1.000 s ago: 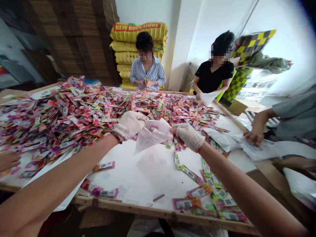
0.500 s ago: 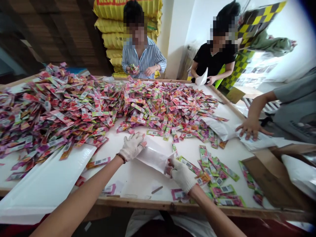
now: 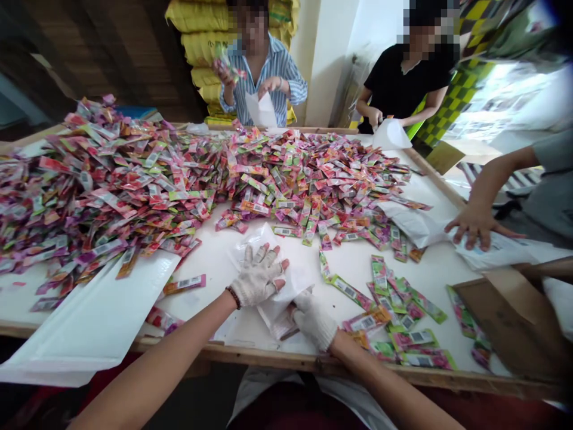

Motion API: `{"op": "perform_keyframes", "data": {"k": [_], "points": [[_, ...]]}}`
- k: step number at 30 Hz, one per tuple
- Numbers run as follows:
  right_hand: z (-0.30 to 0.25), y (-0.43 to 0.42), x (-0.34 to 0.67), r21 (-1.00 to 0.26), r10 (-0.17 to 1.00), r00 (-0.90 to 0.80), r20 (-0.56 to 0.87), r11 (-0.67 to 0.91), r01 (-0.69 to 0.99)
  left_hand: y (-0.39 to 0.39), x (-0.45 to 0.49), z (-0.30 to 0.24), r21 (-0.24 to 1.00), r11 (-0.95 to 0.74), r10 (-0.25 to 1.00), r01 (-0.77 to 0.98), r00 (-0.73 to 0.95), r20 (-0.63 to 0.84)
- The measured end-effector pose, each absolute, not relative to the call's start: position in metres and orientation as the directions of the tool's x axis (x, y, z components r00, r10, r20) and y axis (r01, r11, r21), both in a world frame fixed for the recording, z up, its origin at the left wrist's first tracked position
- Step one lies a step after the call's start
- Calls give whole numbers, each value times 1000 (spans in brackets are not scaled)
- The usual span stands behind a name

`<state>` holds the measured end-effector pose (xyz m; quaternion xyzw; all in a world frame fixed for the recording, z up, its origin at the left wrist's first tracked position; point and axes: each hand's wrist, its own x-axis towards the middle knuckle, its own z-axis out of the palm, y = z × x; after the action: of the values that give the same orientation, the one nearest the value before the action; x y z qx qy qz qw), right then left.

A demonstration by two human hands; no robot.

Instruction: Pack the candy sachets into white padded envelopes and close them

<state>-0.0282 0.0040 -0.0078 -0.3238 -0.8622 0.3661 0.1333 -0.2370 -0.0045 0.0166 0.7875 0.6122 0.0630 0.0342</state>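
Note:
A white translucent pouch lies on the table in front of me, its near end angled towards me. My left hand, in a fingerless white glove, presses on it with the fingers stretched and spread. At the near end, my right hand, gloved the same way, is closed on the pouch's edge, and its fingertips are partly hidden by the pouch. Something pinkish shows at that near end, too blurred to make out. Loose green and pink sachets lie right of my right hand.
A big heap of colourful sachets covers the far side. A large white padded envelope overhangs the near left edge. Two people work opposite with white pouches. At right, another person's hand presses white pouches beside a cardboard box.
My left hand has flattened onto the pouch, and the pouch has turned with its near end closer to me. Opposite, the striped-shirt person now holds a white pouch and raised sachets.

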Motion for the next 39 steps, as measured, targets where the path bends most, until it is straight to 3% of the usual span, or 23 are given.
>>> {"op": "perform_keyframes", "data": {"k": [5,8,15,17,18,21,22,24,27,29,31,33,35,39], "points": [[14,1,-17,-321,331,-935,-130,878,356,-22,-241,-1,71,-464,880,883,450,154],[27,2,-32,-228,326,-916,-234,897,378,-25,-241,1,78,-519,849,851,502,164],[35,5,-49,-150,380,-876,-296,887,436,6,-205,13,99,-280,951,955,262,164],[45,-7,-42,-209,374,-886,-275,876,434,13,-205,12,76,-340,935,937,328,136],[53,-16,-38,-299,352,-898,-264,855,423,15,-209,11,71,-397,914,915,388,114],[75,-42,-21,-730,132,-979,-157,652,205,17,-229,10,106,-579,815,808,578,43],[78,-45,-16,-822,94,-990,-105,553,140,16,-236,9,132,-610,790,781,613,27],[72,-41,-7,-869,148,-988,-47,481,113,9,-246,7,183,-600,793,778,609,12],[40,-13,3,-694,344,-939,-15,672,258,-14,-256,3,221,-542,832,811,555,5],[14,7,7,-550,317,-948,-2,792,266,-38,-263,2,232,-544,828,806,561,-8],[-3,19,9,-486,265,-964,11,844,226,-63,-271,4,251,-546,821,799,570,-29],[-8,24,8,-516,292,-954,73,829,214,-84,-279,7,293,-515,835,806,549,-40],[-4,24,4,-609,425,-897,121,746,272,-97,-284,8,358,-438,878,825,478,-25],[5,32,-15,-768,701,-713,33,474,431,-94,-280,12,480,-56,995,875,91,-50]]}}
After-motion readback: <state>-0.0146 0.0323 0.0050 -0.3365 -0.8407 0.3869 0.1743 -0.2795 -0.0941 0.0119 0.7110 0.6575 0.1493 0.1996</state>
